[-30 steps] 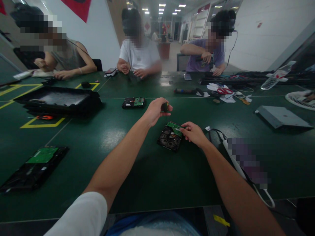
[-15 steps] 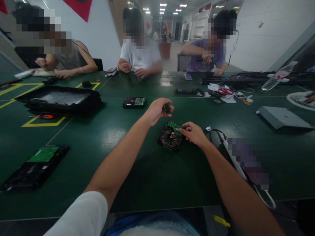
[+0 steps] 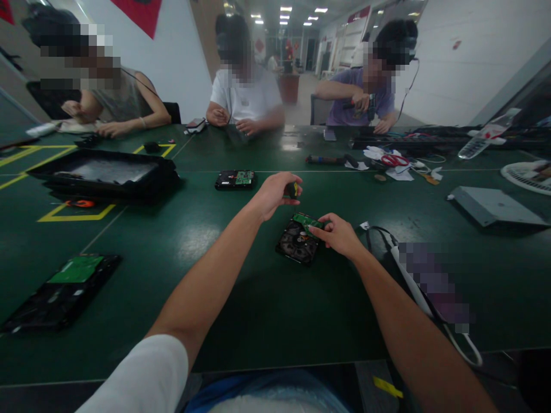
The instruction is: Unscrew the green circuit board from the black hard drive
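Observation:
A black hard drive (image 3: 298, 242) with a green circuit board (image 3: 305, 221) at its far edge lies on the green table in front of me. My left hand (image 3: 279, 195) grips the black and yellow handle of a screwdriver (image 3: 293, 190), upright above the drive's far edge; its thin shaft points down and its tip is hard to make out. My right hand (image 3: 338, 234) has thumb and fingers pinched on the board's right end, at the drive's right side.
Another drive (image 3: 235, 179) lies beyond my left forearm, and a larger one (image 3: 62, 292) at the near left. A black tray (image 3: 107, 172) is at the left, a metal box (image 3: 497, 206) at the right. Three people sit across the table (image 3: 172, 355).
The screwdriver handle has turned slightly in my left hand, showing more yellow. My right thumb has shifted a little to the left on the board.

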`<state>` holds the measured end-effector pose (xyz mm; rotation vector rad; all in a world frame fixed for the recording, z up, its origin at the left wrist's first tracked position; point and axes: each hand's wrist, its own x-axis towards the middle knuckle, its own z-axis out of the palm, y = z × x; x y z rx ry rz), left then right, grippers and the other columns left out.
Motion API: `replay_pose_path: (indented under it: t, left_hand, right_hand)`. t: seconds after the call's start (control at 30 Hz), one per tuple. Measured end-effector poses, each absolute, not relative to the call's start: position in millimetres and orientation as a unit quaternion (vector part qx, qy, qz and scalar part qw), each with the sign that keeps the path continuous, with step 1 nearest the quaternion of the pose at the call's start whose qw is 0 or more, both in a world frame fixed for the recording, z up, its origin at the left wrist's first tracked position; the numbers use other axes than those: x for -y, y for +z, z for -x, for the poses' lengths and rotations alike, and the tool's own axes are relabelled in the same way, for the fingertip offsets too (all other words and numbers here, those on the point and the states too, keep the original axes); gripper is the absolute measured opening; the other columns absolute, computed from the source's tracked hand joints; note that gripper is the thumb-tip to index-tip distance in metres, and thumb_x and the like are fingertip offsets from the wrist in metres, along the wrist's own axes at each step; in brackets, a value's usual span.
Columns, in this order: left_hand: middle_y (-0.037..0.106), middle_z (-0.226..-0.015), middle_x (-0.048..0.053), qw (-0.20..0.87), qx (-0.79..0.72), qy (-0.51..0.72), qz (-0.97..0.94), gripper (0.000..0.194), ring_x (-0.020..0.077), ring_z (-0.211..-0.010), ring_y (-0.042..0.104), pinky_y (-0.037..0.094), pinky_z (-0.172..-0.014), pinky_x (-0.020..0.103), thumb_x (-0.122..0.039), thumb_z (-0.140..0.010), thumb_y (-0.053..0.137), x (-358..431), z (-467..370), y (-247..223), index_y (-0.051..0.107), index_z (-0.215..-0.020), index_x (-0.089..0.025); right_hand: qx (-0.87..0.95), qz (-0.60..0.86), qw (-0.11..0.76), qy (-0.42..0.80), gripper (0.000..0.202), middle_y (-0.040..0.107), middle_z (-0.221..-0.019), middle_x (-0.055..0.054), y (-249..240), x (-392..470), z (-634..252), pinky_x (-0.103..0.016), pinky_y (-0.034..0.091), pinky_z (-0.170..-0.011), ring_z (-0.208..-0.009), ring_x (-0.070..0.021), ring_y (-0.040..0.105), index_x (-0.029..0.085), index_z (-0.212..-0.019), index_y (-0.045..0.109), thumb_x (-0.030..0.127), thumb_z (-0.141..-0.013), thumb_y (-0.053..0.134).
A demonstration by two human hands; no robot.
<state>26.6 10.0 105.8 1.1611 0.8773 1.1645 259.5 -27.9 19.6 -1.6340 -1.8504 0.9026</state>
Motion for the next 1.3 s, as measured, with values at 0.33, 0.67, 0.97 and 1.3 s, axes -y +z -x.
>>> replay_pose_path:
  t: [0.33, 0.67, 0.97, 1.3]
  left_hand:
    - [0.069, -0.087, 0.008, 0.628, -0.354, 0.489, -0.492, 0.017, 0.0185, -0.084, 0.067, 0.062, -0.08, 0.037, -0.032, -0.085, 0.063, -10.1, -29.1, 104.4, 0.066, -0.086, -0.015]
    - [0.068, -0.082, 0.007, 0.616, -0.363, 0.478, -0.511, 0.019, 0.0181, -0.081, 0.066, 0.061, -0.075, 0.033, -0.032, -0.085, 0.063, -8.1, -28.4, 106.0, 0.069, -0.088, -0.014]
    - [0.074, -0.092, 0.012, 0.6, -0.385, 0.504, -0.487, 0.019, 0.0213, -0.088, 0.071, 0.059, -0.07, 0.03, -0.033, -0.086, 0.061, -13.2, -27.2, 105.0, 0.068, -0.086, -0.015]
    - [0.075, -0.09, 0.011, 0.591, -0.389, 0.507, -0.492, 0.019, 0.0204, -0.084, 0.072, 0.056, -0.066, 0.028, -0.033, -0.088, 0.064, -9.0, -28.6, 106.1, 0.065, -0.096, -0.016]
  right_hand:
    - [0.671, 0.61, 0.246, 0.342, 0.046, 0.067, -0.062, 0.004, 21.0, 29.3, -258.3, -0.022, 0.038, -0.042, -0.043, -0.0105, 0.057, 0.021, -0.11, 0.06, 0.059, -0.088, 0.075]
    - [0.661, 0.612, 0.259, 0.35, 0.045, 0.067, -0.063, 0.004, 16.4, 27.9, -259.4, -0.021, 0.038, -0.041, -0.043, -0.01, 0.056, 0.021, -0.109, 0.059, 0.057, -0.087, 0.077]
    - [0.662, 0.606, 0.258, 0.359, 0.046, 0.066, -0.064, 0.004, 16.1, 27.8, -259.5, -0.021, 0.039, -0.041, -0.045, -0.0103, 0.057, 0.022, -0.109, 0.058, 0.057, -0.087, 0.077]
    - [0.66, 0.606, 0.262, 0.359, 0.044, 0.066, -0.066, 0.004, 15.9, 26.8, -259.7, -0.021, 0.039, -0.042, -0.048, -0.0111, 0.059, 0.023, -0.107, 0.057, 0.056, -0.087, 0.078]
